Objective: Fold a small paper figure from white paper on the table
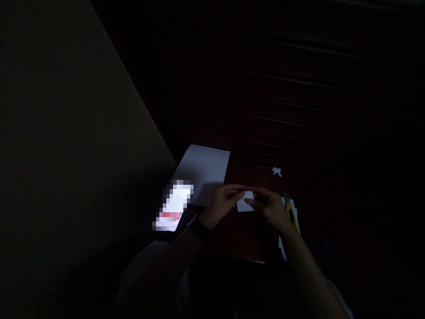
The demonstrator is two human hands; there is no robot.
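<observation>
A small piece of white paper is held between my two hands above the dark table. My left hand pinches its upper left part with thumb and fingers. On the other side, my right hand grips the paper with its thumb across the face. The fingertips of both hands meet near the paper's top edge. Whether the paper is folded is hard to make out in the dim light. A yellow utility knife lies just beyond my right wrist, its blade end pointing away from me.
A large white sheet lies at the back left. Left of my wrist glows a bright, pixelated screen. White papers lie under the knife, and paper scraps sit farther back. The table's front edge catches some light.
</observation>
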